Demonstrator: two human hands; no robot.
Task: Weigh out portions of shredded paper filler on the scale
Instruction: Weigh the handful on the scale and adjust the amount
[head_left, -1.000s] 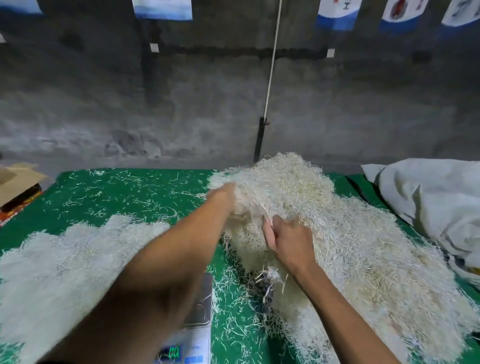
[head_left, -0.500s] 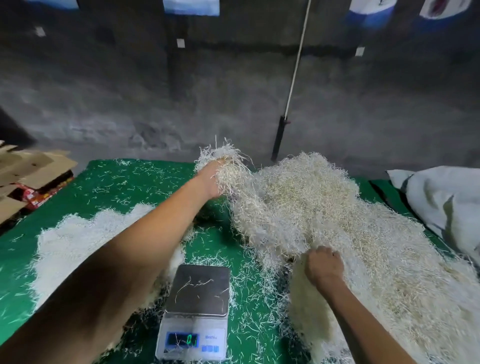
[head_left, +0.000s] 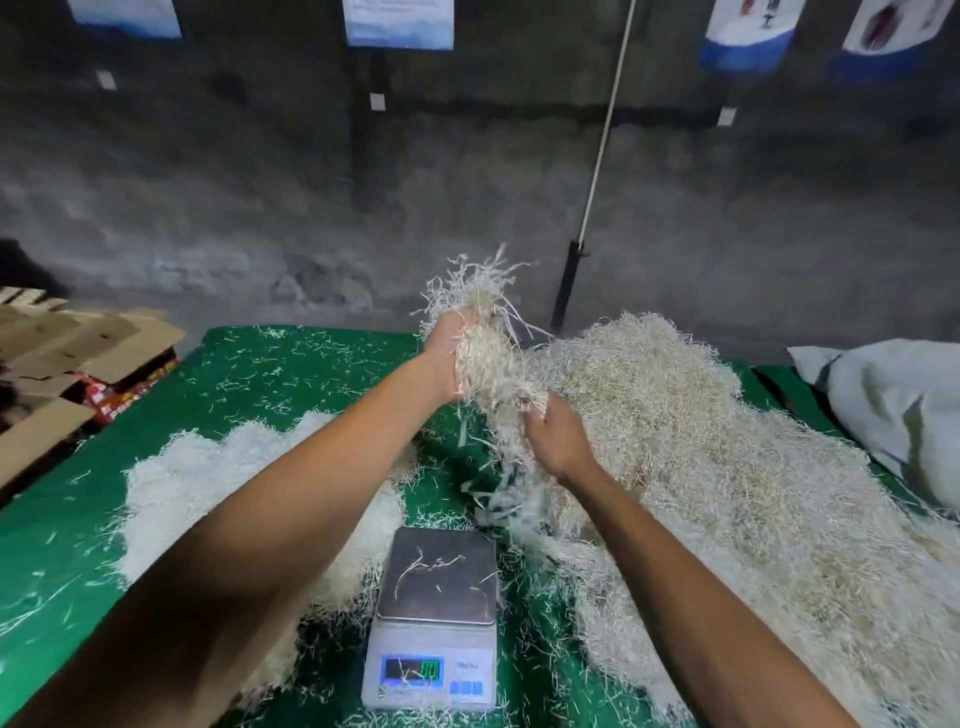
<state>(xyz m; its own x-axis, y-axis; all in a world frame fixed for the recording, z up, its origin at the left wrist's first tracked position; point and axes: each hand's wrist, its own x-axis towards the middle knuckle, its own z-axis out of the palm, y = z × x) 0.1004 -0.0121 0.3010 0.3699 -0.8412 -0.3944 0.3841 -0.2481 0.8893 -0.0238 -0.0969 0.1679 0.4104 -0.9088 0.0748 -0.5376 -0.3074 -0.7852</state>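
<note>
shredded paper filler (head_left: 485, 338) (a tuft) between both hands' fingers (head_left: 537, 410), above scale (head_left: 439, 577)

We stood in a rough packing workshop: a bare grey concrete wall (head_left: 467, 197) hung with posters (head_left: 397, 21), a green-covered table (head_left: 291, 374), flattened cardboard boxes (head_left: 78, 353), a white sack (head_left: 893, 410), and a digital scale (head_left: 434, 618).

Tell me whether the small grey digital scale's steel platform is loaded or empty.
Nearly empty: the small grey digital scale's steel platform carries only a few stray paper strands; the handful of shredded paper is above the table in both hands.
</note>
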